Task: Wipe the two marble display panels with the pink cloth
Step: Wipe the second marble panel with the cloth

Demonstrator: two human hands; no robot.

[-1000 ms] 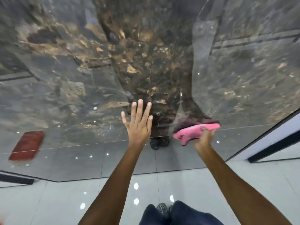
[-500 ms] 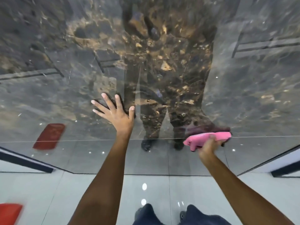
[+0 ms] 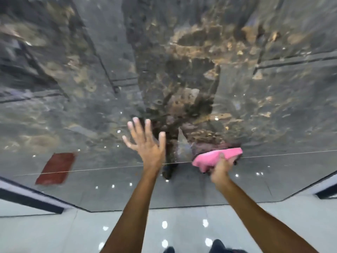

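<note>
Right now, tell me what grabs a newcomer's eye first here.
The pink cloth, gripped by the right hand, presses low on the glossy dark marble panel. Beside it, the left hand is spread flat on the panel. A red rectangle is reflected at lower left.

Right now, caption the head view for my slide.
Right hand wipes pink cloth across marble panel; left hand spread open.

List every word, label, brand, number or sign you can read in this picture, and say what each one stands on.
None: no readable text shows anywhere.
The marble panel bears only veining and reflections.
The pink cloth gripped by the right hand shows no label.
The red patch reflected in the panel is plain and blurred.
The left hand is spread open against the panel, covering no visible lettering.
</note>
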